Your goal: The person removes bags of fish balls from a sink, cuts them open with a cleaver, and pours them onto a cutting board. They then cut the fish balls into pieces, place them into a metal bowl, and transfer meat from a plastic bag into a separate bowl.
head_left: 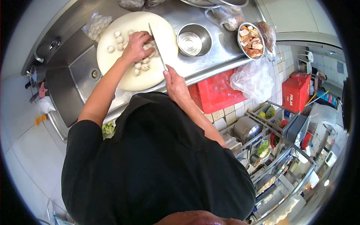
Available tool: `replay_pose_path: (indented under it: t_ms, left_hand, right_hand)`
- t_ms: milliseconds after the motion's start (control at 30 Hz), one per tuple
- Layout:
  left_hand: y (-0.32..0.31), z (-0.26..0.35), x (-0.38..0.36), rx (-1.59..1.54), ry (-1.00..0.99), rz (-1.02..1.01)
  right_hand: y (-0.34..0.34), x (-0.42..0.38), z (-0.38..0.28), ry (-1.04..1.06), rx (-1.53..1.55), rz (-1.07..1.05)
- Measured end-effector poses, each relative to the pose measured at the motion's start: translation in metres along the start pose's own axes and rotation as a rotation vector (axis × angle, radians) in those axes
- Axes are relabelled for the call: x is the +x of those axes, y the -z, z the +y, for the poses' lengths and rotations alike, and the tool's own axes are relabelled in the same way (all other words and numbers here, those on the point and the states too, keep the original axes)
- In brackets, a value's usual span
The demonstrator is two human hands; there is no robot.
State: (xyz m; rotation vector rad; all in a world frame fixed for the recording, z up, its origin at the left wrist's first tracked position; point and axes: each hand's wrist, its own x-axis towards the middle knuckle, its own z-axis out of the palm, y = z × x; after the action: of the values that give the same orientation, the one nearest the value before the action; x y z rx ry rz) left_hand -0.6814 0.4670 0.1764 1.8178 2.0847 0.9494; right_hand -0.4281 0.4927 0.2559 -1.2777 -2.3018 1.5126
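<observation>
Steel counter (225,48), one board (165,28), left hand (135,48) cupping several balls (144,67), right hand (176,84) gripping one knife (157,47)

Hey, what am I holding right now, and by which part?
Your right hand holds a knife by its handle end. Your left hand is over the pale balls; whether it grips any can't be told.

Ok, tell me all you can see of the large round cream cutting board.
The round cream cutting board looks like plastic and lies flat on the steel counter, its left side overlapping the steel sink. Small whitish balls sit on it under and around the left hand; the long silver knife in the right hand crosses it, contact unclear.
</observation>
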Motion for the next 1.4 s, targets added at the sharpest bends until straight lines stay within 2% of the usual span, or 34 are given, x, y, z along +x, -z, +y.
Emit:
replay_pose_path:
  t_ms: [367, 633, 767, 867, 1000, 1033, 1167, 1367, 1400]
  left_hand:
    - [-0.004, -0.005, 0.003, -0.009, -0.002, 0.047]
    - [-0.005, -0.008, 0.002, -0.031, 0.016, 0.03]
    - [-0.002, -0.006, 0.003, -0.074, 0.051, -0.018]
    - [0.001, -0.001, 0.004, -0.097, 0.025, 0.009]
    - [0.0, -0.01, 0.001, -0.104, -0.02, -0.007]
    - [0.005, -0.009, 0.0, -0.095, 0.011, -0.073]
    - [0.012, 0.004, -0.019, -0.244, 0.071, 0.09]
    - [0.013, 0.006, -0.041, -0.052, 0.112, 0.151]
    - [0.011, 0.006, -0.042, -0.065, 0.141, 0.212]
  right_hand:
    - [-0.006, 0.01, 0.0, 0.089, -0.024, 0.037]
    - [-0.01, 0.028, -0.003, 0.059, -0.056, 0.024]
    - [-0.02, 0.063, -0.004, 0.066, -0.12, 0.038]
    - [-0.025, 0.102, -0.01, 0.14, -0.04, 0.068]
    - [-0.013, 0.139, -0.025, 0.089, 0.117, -0.054]
    - [-0.005, 0.135, -0.033, 0.06, 0.137, -0.073]
    - [0.016, 0.094, -0.049, -0.043, 0.222, -0.111]
    - [0.016, 0.033, -0.023, -0.114, 0.308, -0.138]
    - [0.016, 0.027, -0.022, -0.119, 0.304, -0.146]
